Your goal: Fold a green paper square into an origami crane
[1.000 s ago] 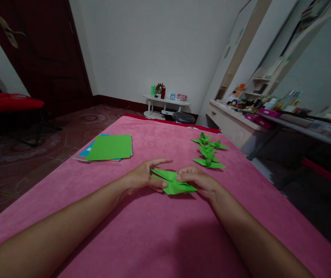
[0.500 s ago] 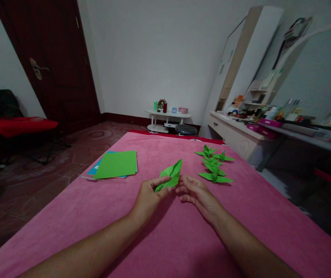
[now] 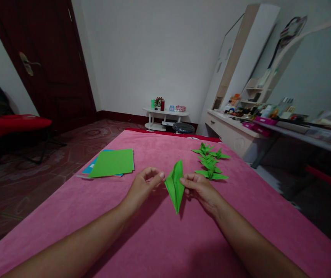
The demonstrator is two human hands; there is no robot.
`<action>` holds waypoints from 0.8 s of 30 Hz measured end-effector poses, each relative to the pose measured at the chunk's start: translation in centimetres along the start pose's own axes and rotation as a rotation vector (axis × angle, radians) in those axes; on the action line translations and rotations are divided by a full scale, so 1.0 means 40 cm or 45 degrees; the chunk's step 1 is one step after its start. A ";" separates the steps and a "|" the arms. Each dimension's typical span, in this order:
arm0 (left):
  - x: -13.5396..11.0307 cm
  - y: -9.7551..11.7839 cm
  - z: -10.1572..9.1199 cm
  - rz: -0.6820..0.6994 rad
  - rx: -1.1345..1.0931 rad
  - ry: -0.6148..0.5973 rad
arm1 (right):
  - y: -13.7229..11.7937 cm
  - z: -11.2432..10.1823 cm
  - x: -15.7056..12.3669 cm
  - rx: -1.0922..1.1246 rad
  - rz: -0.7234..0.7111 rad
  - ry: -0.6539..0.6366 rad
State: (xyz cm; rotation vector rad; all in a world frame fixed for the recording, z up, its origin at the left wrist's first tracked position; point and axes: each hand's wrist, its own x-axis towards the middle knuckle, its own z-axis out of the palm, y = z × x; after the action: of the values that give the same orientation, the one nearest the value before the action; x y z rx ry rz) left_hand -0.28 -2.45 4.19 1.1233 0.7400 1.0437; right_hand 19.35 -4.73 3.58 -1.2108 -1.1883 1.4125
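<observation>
My right hand pinches the right edge of a folded green paper, a long diamond shape with a crease down its middle, held upright above the pink cloth. To the left of the paper, my left hand is off it, thumb and fingers curved with a gap between them. Several folded green paper cranes lie grouped beyond my right hand. A stack of square paper sheets, green on top with blue beneath, rests beyond my left hand.
A low white table with small items stands by the far wall, a round dark object beside it. On the right is a cluttered dresser. A red chair and a dark red door are at left.
The folded paper has passed from my left hand to my right and turned so its long axis stands nearly upright. My left hand has let go and moved slightly left.
</observation>
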 end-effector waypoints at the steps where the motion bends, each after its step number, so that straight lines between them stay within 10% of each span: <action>1: -0.002 -0.004 0.000 -0.061 -0.076 -0.053 | 0.001 0.004 -0.001 -0.009 -0.010 -0.028; 24: -0.006 -0.026 -0.016 -0.317 0.000 -0.270 | 0.033 0.036 0.000 -0.037 -0.257 -0.053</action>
State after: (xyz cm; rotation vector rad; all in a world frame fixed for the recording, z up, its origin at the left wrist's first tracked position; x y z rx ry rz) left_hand -0.64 -2.55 3.00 1.0913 0.6898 0.7034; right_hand 17.86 -5.06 2.35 -1.0533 -1.3249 1.2788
